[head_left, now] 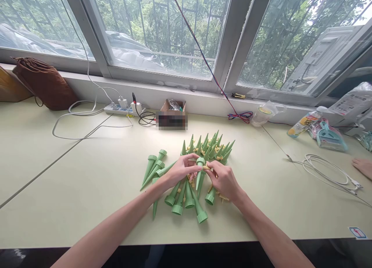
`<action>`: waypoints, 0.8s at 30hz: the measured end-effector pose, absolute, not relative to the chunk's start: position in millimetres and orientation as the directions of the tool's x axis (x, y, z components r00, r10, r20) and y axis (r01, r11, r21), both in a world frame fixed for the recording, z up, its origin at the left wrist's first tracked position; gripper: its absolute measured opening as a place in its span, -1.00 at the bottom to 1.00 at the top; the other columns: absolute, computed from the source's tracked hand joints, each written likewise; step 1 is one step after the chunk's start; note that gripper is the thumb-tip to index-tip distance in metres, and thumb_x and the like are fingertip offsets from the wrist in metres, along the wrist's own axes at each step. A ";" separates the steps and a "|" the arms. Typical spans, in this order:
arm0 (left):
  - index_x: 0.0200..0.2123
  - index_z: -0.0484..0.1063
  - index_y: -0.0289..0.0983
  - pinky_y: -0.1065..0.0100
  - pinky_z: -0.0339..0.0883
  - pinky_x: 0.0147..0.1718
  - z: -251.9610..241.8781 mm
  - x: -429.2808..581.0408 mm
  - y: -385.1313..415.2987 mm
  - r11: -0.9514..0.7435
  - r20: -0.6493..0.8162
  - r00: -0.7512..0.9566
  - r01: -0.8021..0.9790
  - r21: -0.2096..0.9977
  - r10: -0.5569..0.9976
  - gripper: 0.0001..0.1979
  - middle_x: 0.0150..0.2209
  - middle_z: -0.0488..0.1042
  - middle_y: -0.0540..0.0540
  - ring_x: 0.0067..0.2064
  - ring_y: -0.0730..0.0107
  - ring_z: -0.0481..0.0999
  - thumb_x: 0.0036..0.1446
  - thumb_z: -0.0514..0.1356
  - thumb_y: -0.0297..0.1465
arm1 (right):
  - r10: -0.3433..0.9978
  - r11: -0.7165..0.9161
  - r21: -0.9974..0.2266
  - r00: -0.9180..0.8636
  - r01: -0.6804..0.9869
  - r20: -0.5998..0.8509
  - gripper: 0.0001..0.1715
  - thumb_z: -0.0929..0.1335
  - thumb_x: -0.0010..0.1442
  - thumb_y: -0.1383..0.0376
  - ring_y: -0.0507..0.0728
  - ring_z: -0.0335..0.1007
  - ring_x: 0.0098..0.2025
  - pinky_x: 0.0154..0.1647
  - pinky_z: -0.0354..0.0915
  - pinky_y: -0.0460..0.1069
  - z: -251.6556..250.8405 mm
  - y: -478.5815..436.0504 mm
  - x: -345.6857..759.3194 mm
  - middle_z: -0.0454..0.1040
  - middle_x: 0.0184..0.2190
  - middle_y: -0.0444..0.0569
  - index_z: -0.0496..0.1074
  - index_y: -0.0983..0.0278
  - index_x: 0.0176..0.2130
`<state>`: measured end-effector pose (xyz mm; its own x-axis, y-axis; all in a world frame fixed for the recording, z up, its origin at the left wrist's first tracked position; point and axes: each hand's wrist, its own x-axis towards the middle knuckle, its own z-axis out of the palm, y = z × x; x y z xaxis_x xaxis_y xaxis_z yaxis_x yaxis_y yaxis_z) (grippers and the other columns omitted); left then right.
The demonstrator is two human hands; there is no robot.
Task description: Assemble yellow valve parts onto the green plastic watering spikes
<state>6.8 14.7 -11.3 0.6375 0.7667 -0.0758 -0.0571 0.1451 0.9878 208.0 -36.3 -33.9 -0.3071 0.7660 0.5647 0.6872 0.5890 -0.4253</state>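
Note:
My left hand point(180, 170) is closed on a green plant watering spike point(199, 168), its capped end up and its point down. Beside the cap, my right hand point(226, 179) pinches a small yellow plastic valve point(206, 167), which appears to touch the spike. Beyond my hands stands a cluster of green spikes point(213, 146), points up, with yellow pieces among them. Several capped spikes point(151, 167) lie to the left. Nearer to me, more spikes point(189, 200) lie with their wide ends toward me. Loose yellow pieces point(223, 196) are partly hidden by my right hand.
Along the window sill are a brown drawstring bag point(43, 84), a power strip point(124, 110) and a small box point(173, 117). To the right are a bottle point(303, 124), a blue dustpan point(331, 136) and a coiled white cable point(328, 169). Another person's hand point(363, 167) rests at the right edge.

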 end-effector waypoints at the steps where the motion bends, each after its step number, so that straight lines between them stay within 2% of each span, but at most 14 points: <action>1: -0.08 0.32 -0.28 0.45 0.22 -0.56 -11.0 6.8 14.3 0.141 -0.069 0.641 -0.061 0.988 0.765 -0.59 -0.57 0.39 0.10 -0.58 0.50 0.31 0.09 0.35 -0.22 | 0.767 0.590 -0.432 -0.306 0.682 0.564 -0.87 0.26 0.38 0.35 0.09 0.41 -0.44 -0.41 0.28 -0.04 -33.9 -36.1 208.3 0.51 -0.34 0.01 0.38 0.28 -0.20; 11: -0.07 0.28 -0.27 0.46 0.23 -0.53 -11.1 7.3 13.5 0.093 0.000 0.704 -0.094 0.991 0.710 -0.62 -0.42 0.38 0.05 -0.52 0.55 0.32 0.16 0.30 -0.21 | 0.813 0.565 -0.591 -0.267 0.575 0.517 -0.79 0.24 0.40 0.32 0.06 0.29 -0.46 -0.42 0.21 -0.06 -31.1 -35.8 207.3 0.43 -0.44 -0.07 0.37 0.27 -0.30; 18: -0.01 0.27 -0.26 0.48 0.27 -0.52 -13.7 8.0 13.4 0.059 0.041 0.715 -0.114 0.992 0.698 -0.61 -0.40 0.32 0.05 -0.47 0.54 0.31 0.19 0.27 -0.23 | 0.858 0.506 -0.693 -0.216 0.514 0.466 -0.66 0.24 0.40 0.28 0.00 0.09 -0.55 -0.48 0.09 -0.08 -30.3 -36.8 204.1 0.25 -0.57 -0.18 0.25 0.25 -0.45; 24: 0.03 0.27 -0.22 0.50 0.29 -0.49 -16.1 9.4 11.7 -0.035 0.087 0.702 -0.088 0.995 0.707 -0.62 -0.33 0.28 0.02 -0.37 0.49 0.35 0.20 0.26 -0.26 | 0.900 0.433 -0.769 -0.187 0.469 0.393 -0.62 0.22 0.40 0.22 0.00 0.04 -0.56 -0.51 0.05 -0.08 -26.5 -38.1 202.9 0.21 -0.58 -0.20 0.27 0.26 -0.45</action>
